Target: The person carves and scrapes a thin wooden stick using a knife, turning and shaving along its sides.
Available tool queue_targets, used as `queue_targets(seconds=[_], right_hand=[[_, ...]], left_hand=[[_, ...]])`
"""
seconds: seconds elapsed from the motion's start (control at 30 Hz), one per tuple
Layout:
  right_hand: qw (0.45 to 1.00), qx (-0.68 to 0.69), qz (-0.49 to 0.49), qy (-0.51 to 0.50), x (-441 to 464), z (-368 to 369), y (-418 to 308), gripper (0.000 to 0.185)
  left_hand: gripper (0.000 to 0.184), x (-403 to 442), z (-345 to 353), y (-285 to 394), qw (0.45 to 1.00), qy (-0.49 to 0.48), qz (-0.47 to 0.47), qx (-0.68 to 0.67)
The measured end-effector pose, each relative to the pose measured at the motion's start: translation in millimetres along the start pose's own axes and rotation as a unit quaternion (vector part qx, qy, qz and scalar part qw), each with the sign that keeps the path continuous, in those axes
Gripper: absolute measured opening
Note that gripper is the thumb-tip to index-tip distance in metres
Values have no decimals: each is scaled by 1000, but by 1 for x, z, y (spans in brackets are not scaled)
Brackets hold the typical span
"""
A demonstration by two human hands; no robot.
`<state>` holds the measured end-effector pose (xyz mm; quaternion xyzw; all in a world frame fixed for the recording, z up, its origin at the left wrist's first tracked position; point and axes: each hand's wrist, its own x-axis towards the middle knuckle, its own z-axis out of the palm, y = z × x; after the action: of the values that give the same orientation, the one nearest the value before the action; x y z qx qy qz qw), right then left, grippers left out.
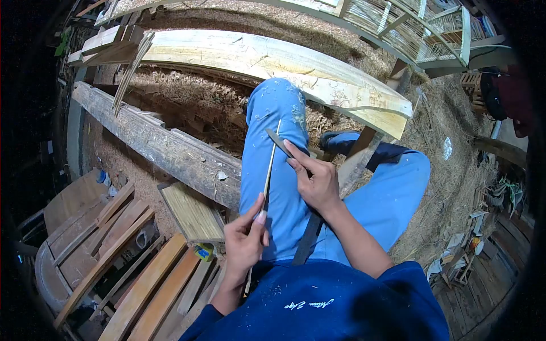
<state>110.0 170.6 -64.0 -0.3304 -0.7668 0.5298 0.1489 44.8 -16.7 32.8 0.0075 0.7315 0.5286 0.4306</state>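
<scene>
Slender wooden strip (270, 168) held over a blue trouser leg (254, 160), apparently for support, pinched in the nearly closed left hand (244, 240), with a knife blade (276, 138) gripped in the curled right hand (318, 184) across its far end.

I have the left hand (245, 238) pinched below centre, the right hand (318, 181) curled right of centre, its forearm (361, 241) slanting lower right.
</scene>
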Motion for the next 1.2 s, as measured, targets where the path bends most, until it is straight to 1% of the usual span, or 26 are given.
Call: queue_targets(seconds=[0.07,0.2,0.33,0.4,0.43,0.47,0.53,0.6,0.67,0.73,0.8,0.83,0.9,0.93,1.0,1.07,1.17,1.2], right_hand=[[1000,-8,-22,17,1,1,3,43],[1000,23,-6,-3,3,-4,-8,37],[1000,18,-14,-13,-3,-7,-8,38],[1000,17,-16,-15,-8,-9,-9,39],[999,27,-26,-5,-9,-9,-10,39],[999,37,-36,5,-10,-9,-10,40],[999,20,-28,8,-11,-11,-12,42],[1000,-22,-6,-21,-12,-10,-13,45],[999,-41,-9,-22,-15,-5,-11,45],[998,-61,-13,-22,-17,-4,-13,46],[994,-100,-14,-45,-18,-6,-19,43],[994,-100,-14,-47,-14,-4,-16,43],[999,-39,9,24,-3,0,-4,42],[999,-39,10,25,-1,1,1,42],[998,-38,-22,34,0,2,8,47],[999,-30,-24,34,-1,1,5,47],[1000,-1,-18,17,-3,-4,-6,42],[1000,-3,-11,-16,-7,-8,-8,43]], left_hand=[[40,-15,-5,-8,1000,16,-8,-10],[40,-13,-4,-2,1000,11,-21,-2],[43,24,6,21,1000,1,-16,8],[42,44,15,33,999,-8,3,34],[42,54,15,23,999,-9,31,14],[42,56,15,19,999,-13,31,13],[42,54,14,15,999,-15,42,6],[42,47,10,15,999,-14,41,16],[42,41,9,15,1000,-6,19,11],[42,37,8,13,1000,-2,25,16],[42,30,6,11,999,3,29,22],[43,26,5,10,1000,2,21,17],[43,8,2,4,1000,0,-7,4],[43,-2,-2,2,1000,-1,-8,5],[44,-16,-10,0,999,-4,-44,-2],[42,-16,-8,-6,999,9,-28,-15],[41,1,1,8,1000,10,-24,-5],[41,12,4,15,1000,7,-17,4]])
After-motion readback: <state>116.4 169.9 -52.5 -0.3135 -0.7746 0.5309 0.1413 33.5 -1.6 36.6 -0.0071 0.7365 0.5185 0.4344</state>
